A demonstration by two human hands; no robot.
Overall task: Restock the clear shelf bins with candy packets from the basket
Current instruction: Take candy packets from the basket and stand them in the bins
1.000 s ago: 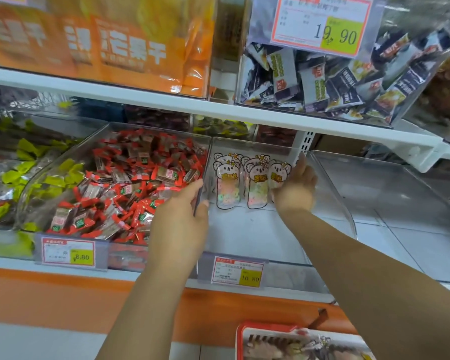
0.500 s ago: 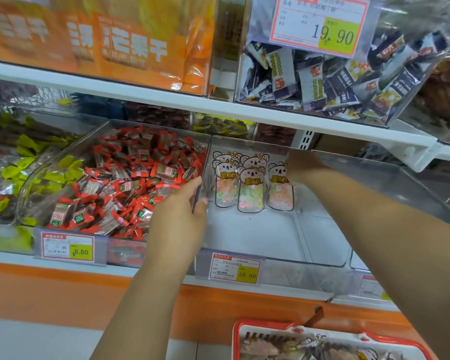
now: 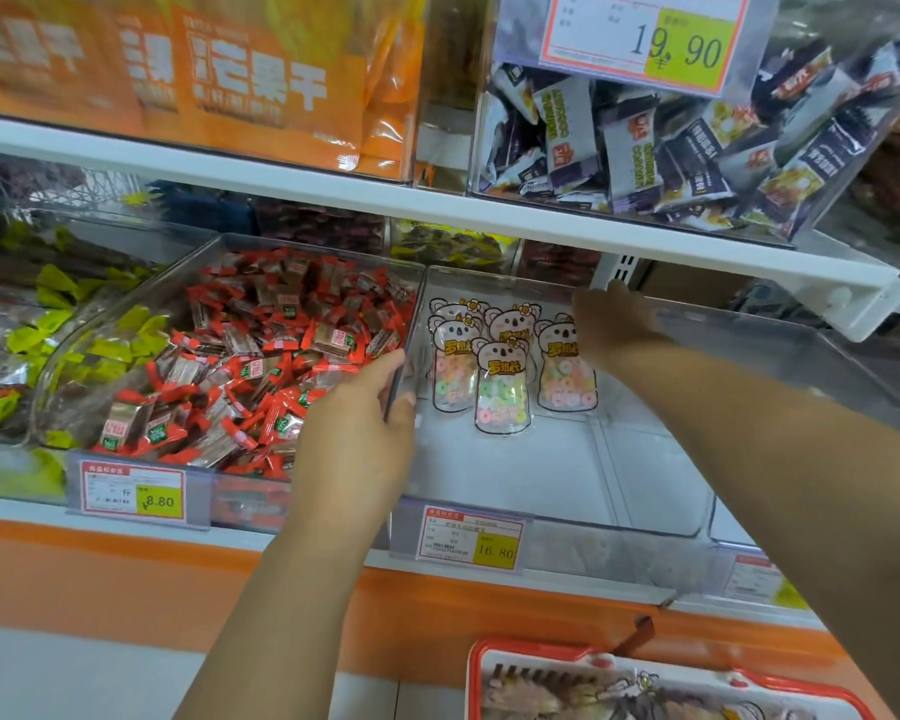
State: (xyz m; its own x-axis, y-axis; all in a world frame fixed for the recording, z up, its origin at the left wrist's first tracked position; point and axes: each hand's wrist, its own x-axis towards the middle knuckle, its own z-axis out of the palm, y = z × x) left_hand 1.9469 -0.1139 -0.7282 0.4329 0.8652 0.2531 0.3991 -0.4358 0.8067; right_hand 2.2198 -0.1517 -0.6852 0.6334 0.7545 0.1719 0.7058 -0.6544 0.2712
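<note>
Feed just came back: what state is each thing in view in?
koala bin, floor mostly bare.
left hand, grips its left wall.
right hand, at its back right corner; grip blurred.
koala packets, clustered at the back.
red candy bin, heaped full.
basket, holds more packets.

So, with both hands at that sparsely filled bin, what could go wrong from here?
1. The koala candy packets stand upright at the back of the clear bin, and the right hand is close beside them; a brush could tip them flat.
2. The left hand pinches the bin's left wall, next to the heaped red candies; a tug might shake some over the rim.
</note>
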